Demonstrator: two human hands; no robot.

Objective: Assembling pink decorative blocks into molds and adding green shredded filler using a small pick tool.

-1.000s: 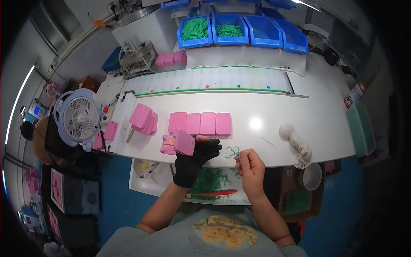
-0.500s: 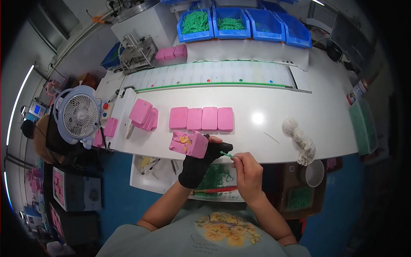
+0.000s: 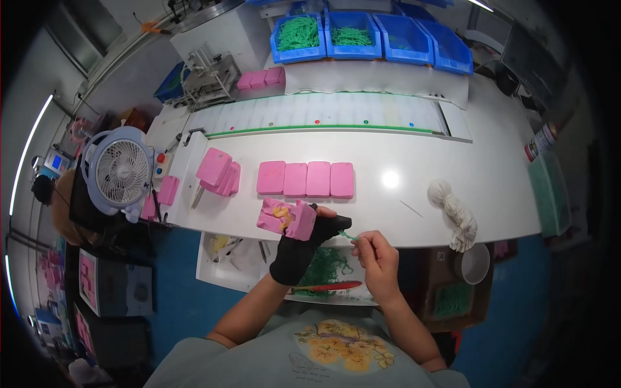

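My left hand (image 3: pixel 299 254), in a black fingerless-looking glove, is closed around a pink rubber mould block (image 3: pixel 301 220). The block's open hollow faces left and has a crumpled yellow lump (image 3: pixel 283 213) in it. Bare and pinched, my right hand (image 3: pixel 379 260) holds the end of a small thin green piece (image 3: pixel 347 235). The piece's other end lies at the black-gloved fingertips of my left hand; whether they grip it I cannot tell. Below both hands, an open white drawer holds green scraps (image 3: pixel 326 264) and a red-handled tool (image 3: pixel 333 286).
Pink blocks (image 3: pixel 295 180) stand in a row on the white table (image 3: pixel 369 213), with a pink stack (image 3: pixel 218 171) to the left. A thin needle-like stick (image 3: pixel 411 208) and a whitish cloth bundle (image 3: pixel 453 213) lie rightward. Blue bins (image 3: pixel 352 55) stand behind, a fan (image 3: pixel 123 169) at left.
My right hand has shifted slightly right and down with the green piece. The pink mould in my left hand has barely moved.
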